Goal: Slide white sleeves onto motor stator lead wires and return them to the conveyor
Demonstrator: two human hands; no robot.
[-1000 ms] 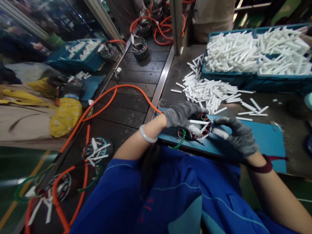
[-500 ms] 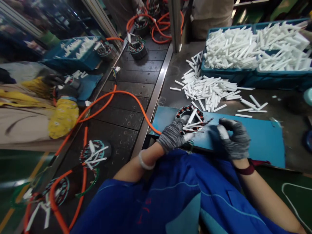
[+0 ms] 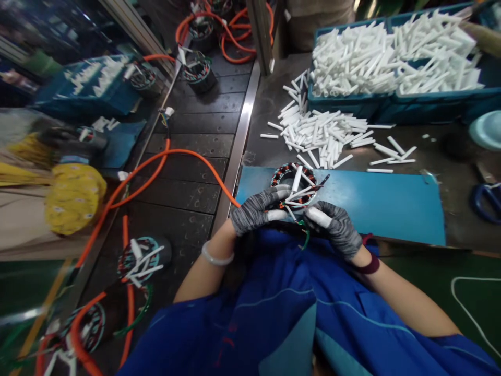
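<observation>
A ring-shaped wound coil part (image 3: 276,176) rests on the blue mat (image 3: 376,203), with several white sleeves (image 3: 297,179) and dark wires on it. At its lower left, my left hand (image 3: 260,209) in a grey striped glove has thumb and fingers apart around the near wires; whether they grip anything is hidden. My right hand (image 3: 334,224), gloved alike, is at the ring's lower right beside a green wire bundle (image 3: 305,235). Its thumb and fingers are bent together at the wires, and what they pinch is too small to make out.
Loose white sleeves (image 3: 329,136) lie behind the mat, before blue bins (image 3: 348,104) full of them. Left is a slatted conveyor (image 3: 188,180) with an orange hose (image 3: 188,151) and more coil parts. Across it, a person's gloved hand (image 3: 74,143) works. Blue-handled scissors (image 3: 485,201) lie right.
My right hand has moved left and inward from over the mat to the wires at the ring, its fingers closing. My left hand stays by the ring. The whole view has shifted slightly.
</observation>
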